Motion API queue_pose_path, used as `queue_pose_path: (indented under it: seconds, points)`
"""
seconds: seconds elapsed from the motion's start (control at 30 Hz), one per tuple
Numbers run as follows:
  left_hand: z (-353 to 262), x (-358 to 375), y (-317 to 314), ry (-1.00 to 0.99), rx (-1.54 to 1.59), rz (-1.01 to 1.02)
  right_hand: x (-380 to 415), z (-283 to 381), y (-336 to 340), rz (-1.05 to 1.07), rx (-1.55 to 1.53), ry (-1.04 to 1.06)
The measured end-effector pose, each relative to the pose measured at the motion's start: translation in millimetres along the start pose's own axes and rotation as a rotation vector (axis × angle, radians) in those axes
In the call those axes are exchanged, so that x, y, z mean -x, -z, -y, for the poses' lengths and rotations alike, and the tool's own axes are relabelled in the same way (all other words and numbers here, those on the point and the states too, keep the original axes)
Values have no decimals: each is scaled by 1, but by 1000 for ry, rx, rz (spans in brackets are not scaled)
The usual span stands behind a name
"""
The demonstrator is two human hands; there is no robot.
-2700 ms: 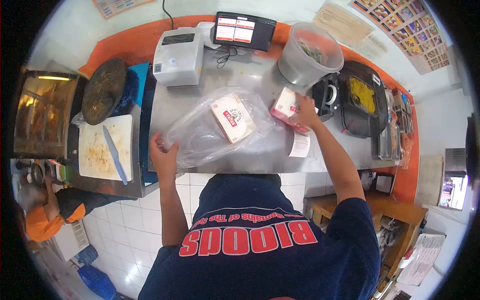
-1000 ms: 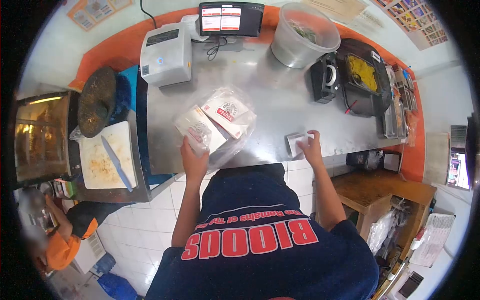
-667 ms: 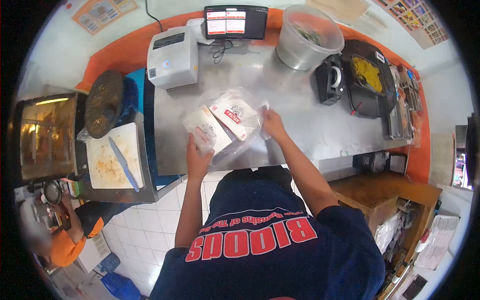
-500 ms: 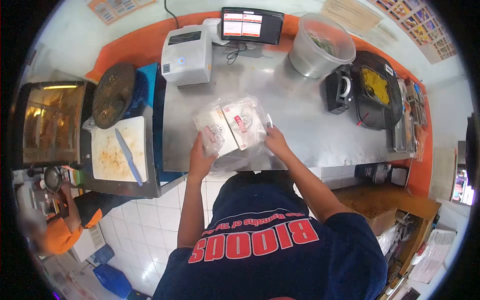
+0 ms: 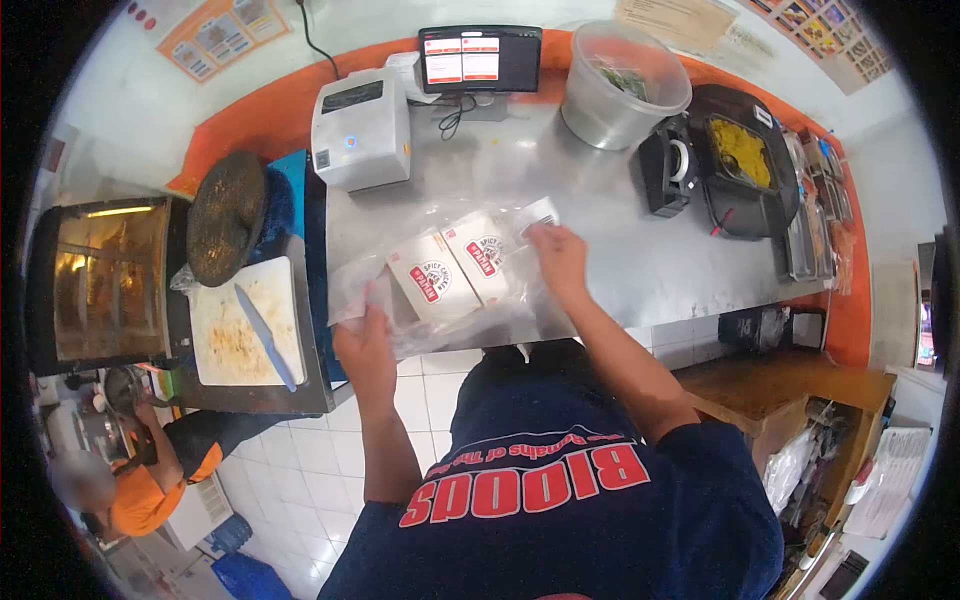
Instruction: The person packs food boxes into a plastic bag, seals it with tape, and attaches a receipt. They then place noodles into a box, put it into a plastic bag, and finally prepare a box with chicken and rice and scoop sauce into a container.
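Two white printed food boxes [image 5: 432, 278] lie side by side inside a clear plastic bag [image 5: 400, 330] on the steel counter. My left hand [image 5: 365, 345] has its fingers closed on the bag's left end, which is drawn out to the left of the boxes. At the right end, my right hand [image 5: 560, 262] pinches the plastic and a small white printed slip [image 5: 541, 212] that sticks up beyond the fingertips. Both boxes have their red and black logos facing up, seen through the plastic.
A label printer [image 5: 362, 130] and a screen [image 5: 480, 60] stand at the back, left of a clear tub [image 5: 625, 90]. A tape dispenser [image 5: 668, 170] sits on the right. A knife [image 5: 265, 335] rests on a cutting board [image 5: 215, 340] at left; a person in orange [image 5: 150, 500] works beyond.
My left hand has moved left and down from beside the boxes, pulling the bag's end outward. My right hand has risen slightly with the slip. The view has shifted a little.
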State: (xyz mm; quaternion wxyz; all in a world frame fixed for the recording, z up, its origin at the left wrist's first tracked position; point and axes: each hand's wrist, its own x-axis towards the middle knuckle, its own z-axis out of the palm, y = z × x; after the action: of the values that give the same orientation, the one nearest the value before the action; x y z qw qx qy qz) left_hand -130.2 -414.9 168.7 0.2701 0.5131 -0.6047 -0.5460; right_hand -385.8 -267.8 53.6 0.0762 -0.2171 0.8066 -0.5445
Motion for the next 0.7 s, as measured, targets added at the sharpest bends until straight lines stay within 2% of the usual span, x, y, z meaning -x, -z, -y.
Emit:
queue_pose_path:
  seconds: [0.03,0.1,0.2,0.3,0.37,0.4,0.47,0.53,0.57,0.63,0.67,0.7]
  points:
    - [10,-2,-1,-283,-12,-80,0,8,17,-8,-2,-8]
    - [-10,10,-6,-257,-14,-61,1,33,59,17,-332,-219]
    - [-47,33,-19,-210,-4,-13,18,69,115,-11,-490,-264]
    - [-77,63,-42,-115,238,141,44,77,179,-105,-483,-278]
    - [-89,95,-61,-192,137,235,72,83,227,-174,-488,-290]
    - [-88,114,-77,-262,46,293,92,80,257,-205,-488,-304]
    - [-77,147,-117,-419,46,447,138,55,317,-332,-262,-96]
    - [-69,187,-157,-495,-113,558,198,33,377,-461,-275,-96]
    - [-74,223,-183,-516,-105,658,232,21,410,-557,-244,-114]
    - [-73,299,-229,-310,-27,750,300,-14,470,-644,-259,-130]
    - [-67,334,-256,-329,-25,810,335,-30,504,-707,-243,-131]
    - [-59,366,-289,-439,-95,874,370,-46,535,-807,-130,-196]
